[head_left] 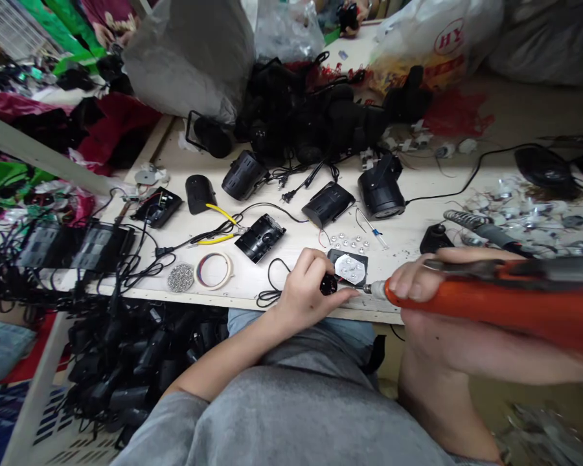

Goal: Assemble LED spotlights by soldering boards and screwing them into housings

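My left hand is closed around a small round black part at the table's front edge. Red wire shows beside that part. Just right of it lies a white disc with several clear domes, on a dark square pad. My right hand grips an orange power screwdriver held level, its tip pointing left. The tip meets the area by my left thumb; whether it touches the black part I cannot tell. Behind the pad lie several small clear lenses.
Black housings and cables stand across the white table. Yellow-handled pliers, a tape roll and a pile of screws lie left. A heap of black lamps and plastic bags stand behind. A crate is lower left.
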Demonstrator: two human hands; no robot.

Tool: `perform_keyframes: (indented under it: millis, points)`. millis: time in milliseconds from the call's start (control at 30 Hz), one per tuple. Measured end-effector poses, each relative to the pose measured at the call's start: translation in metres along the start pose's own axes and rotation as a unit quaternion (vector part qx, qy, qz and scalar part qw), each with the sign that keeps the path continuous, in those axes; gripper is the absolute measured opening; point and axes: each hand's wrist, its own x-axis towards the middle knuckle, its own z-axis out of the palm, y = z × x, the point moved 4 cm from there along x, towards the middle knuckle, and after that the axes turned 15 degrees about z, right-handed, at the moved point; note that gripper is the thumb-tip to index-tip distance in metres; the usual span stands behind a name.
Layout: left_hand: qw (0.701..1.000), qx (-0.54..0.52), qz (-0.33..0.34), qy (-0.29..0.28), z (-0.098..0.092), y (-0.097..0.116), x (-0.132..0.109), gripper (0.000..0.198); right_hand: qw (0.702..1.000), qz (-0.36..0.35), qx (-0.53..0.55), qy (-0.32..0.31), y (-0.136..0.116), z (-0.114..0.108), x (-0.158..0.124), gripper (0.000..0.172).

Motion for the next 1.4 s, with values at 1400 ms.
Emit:
perform_keyframes:
  millis: [1400]
  points:
    - [0.934,0.140,0.285,-0.162,-0.017,0.034,0.044,0.053,0.978,0.114,-0.159,0.077,0.016,0.007,0.022,0.038]
